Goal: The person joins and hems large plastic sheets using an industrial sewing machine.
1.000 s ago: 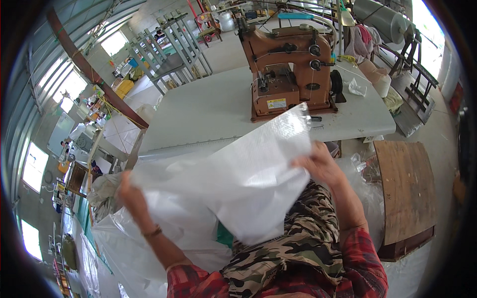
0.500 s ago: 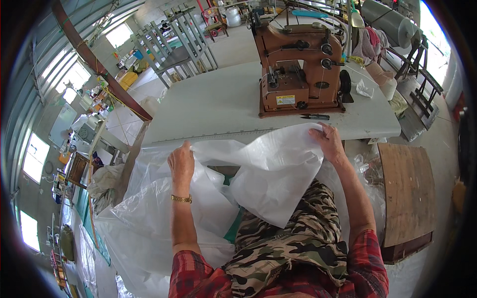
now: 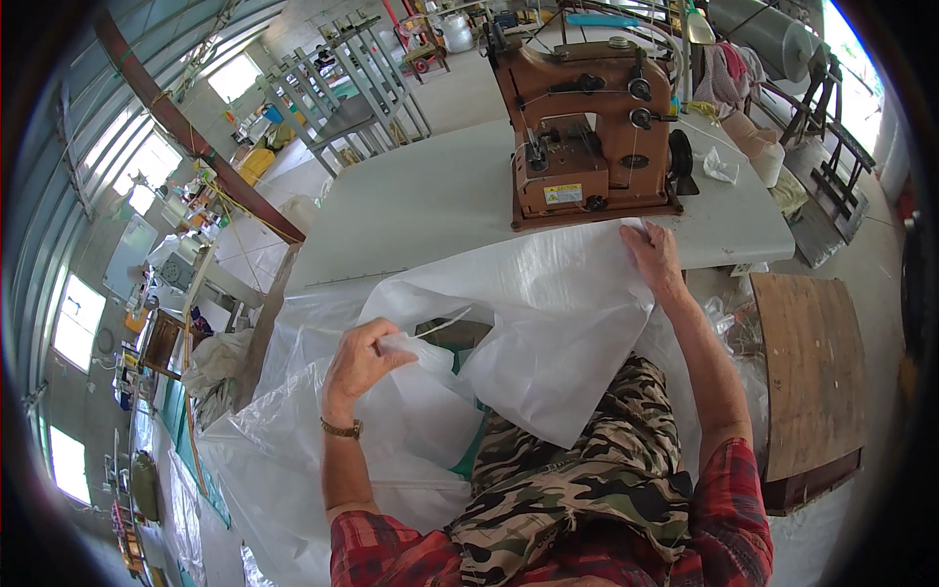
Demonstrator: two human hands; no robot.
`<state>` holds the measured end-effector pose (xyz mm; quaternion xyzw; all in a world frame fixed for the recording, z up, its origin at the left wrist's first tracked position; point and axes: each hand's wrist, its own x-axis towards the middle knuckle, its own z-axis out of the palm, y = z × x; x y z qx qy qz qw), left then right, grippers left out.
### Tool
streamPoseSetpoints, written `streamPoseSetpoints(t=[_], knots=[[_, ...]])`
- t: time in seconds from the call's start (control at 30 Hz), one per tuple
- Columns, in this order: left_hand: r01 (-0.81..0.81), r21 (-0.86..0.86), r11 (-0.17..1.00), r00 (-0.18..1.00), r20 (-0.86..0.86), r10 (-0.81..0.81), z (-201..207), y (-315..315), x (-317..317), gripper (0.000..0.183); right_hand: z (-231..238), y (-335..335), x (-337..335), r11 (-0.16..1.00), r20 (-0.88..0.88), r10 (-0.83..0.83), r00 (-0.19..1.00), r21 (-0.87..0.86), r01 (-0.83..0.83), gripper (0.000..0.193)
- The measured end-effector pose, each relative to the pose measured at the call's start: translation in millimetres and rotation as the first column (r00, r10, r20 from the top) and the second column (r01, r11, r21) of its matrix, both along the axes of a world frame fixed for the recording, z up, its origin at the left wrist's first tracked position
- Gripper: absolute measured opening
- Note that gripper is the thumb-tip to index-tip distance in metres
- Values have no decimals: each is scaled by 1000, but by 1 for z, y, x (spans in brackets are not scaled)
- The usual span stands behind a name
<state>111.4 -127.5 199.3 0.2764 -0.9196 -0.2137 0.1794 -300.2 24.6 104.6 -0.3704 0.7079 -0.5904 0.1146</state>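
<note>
A large white, translucent plastic sheet (image 3: pixel 562 313) spans the space between my hands and drapes over my lap. Its upper right corner is pinched in my right hand (image 3: pixel 653 260), just in front of the sewing machine's base. My left hand (image 3: pixel 364 370), lower and closer to me, has its thumb and fingers closed on a bunched edge of the same sheet. A thin white strip (image 3: pixel 445 322) sticks out beside it, over a dark gap. Behind the sheet, on the pale table (image 3: pixel 411 210), stands a brown sewing machine (image 3: pixel 592 137).
More plastic sheeting (image 3: pixel 284 440) hangs in folds at my left. A wooden board-topped box (image 3: pixel 812 382) stands at my right. Grey metal racks (image 3: pixel 352 103) are behind the table at left, and a thread cone (image 3: pixel 766 164) sits at the right edge.
My left hand has come down toward me with its edge of the sheet. My right hand has risen slightly, and the sheet now covers the pen and much of the table's ruler.
</note>
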Motion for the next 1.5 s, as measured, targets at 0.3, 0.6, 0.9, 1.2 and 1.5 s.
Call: streamPoseSetpoints(t=[0.3, 0.6, 0.9, 1.2, 1.5], knots=[[398, -20, 917, 910, -119, -397, 51, 75, -30, 12, 6, -5, -7, 998, -173, -34, 984, 46, 43, 36], [703, 83, 706, 671, -406, -621, 16, 121, -144, 11, 33, 10, 71, 934, 173, 353, 920, 1, -358, 29], [464, 208, 861, 777, -563, -282, -35, 112, -168, 11, 20, 63, 107, 852, 219, 516, 828, -230, -471, 20], [387, 299, 872, 858, -464, -222, -46, 109, -158, 12, 20, 78, 116, 901, -21, 422, 906, -103, -422, 8], [394, 399, 828, 856, -487, -174, -43, 105, -156, 12, 21, 81, 116, 900, -198, 409, 891, -74, -429, 7]])
